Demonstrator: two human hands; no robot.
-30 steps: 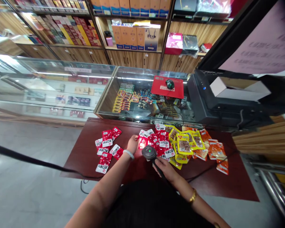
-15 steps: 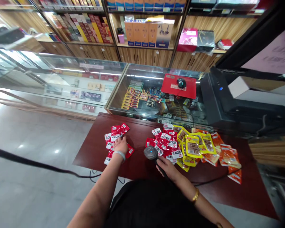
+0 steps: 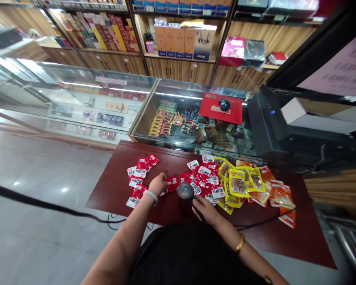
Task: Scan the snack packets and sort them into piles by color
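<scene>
My left hand (image 3: 158, 183) is closed on a red snack packet (image 3: 171, 182), just above the dark red tabletop (image 3: 106, 186). Wrapped round the handle of a black barcode scanner (image 3: 185, 190) is my right hand (image 3: 204, 209); a blue light shows on the scanner's head. To the left lie several loose red and white packets (image 3: 138, 172). Beyond the scanner is a larger heap of the same red packets (image 3: 206, 178). Yellow packets (image 3: 239, 183) overlap that heap's right side, and orange packets (image 3: 281, 194) lie farther right.
A glass display counter (image 3: 139, 126) runs behind the table, with a red mouse pad (image 3: 207, 109) and a black mouse (image 3: 224, 104) on top. A black machine (image 3: 261, 118) and an open white box (image 3: 317, 118) stand at the right. A black cable (image 3: 261, 221) crosses the table.
My left hand has moved right from the left group of packets, bringing a red packet close to the scanner. My right hand still holds the scanner in nearly the same place.
</scene>
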